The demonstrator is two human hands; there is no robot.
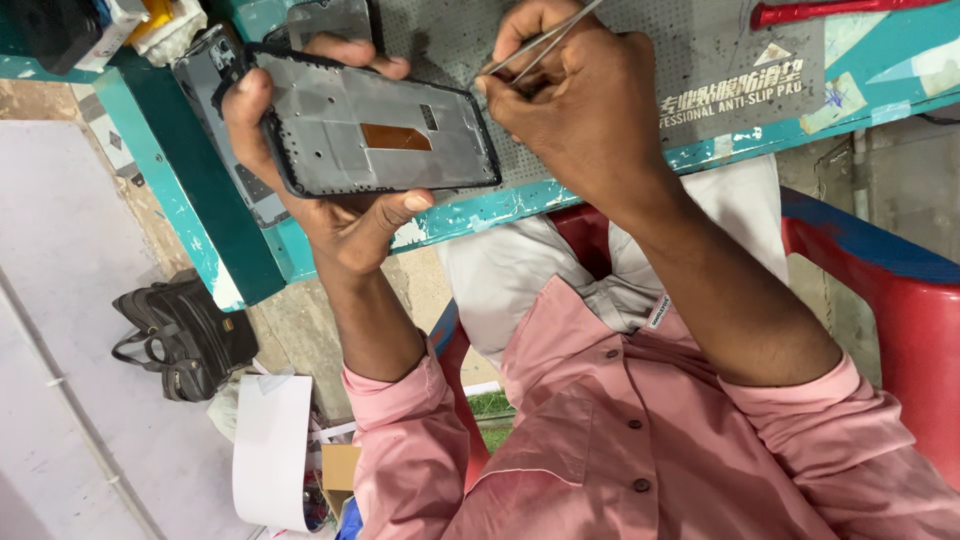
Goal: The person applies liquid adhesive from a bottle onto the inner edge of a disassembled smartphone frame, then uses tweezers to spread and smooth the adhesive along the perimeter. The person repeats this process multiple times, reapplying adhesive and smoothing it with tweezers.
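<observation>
The left hand [330, 200] grips a black-rimmed grey metal phone frame [375, 130], its cavity holding a copper patch, above the teal bench [200, 200]. The right hand [570, 110] pinches slim steel tweezers [540, 40] at its edge.

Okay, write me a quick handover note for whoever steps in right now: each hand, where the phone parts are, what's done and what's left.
Left hand: holds the opened phone frame by its edges, inner side up, above the table's edge.
Right hand: pinches metal tweezers, tips at the frame's right edge.
Other parts: a second phone body lies on the teal table under the frame; the grey anti-slip mat is beyond the hands.
Done: the frame is open, its copper-coloured patch exposed.
Left: the tweezer work at the frame's edge; nothing is reassembled.
</observation>
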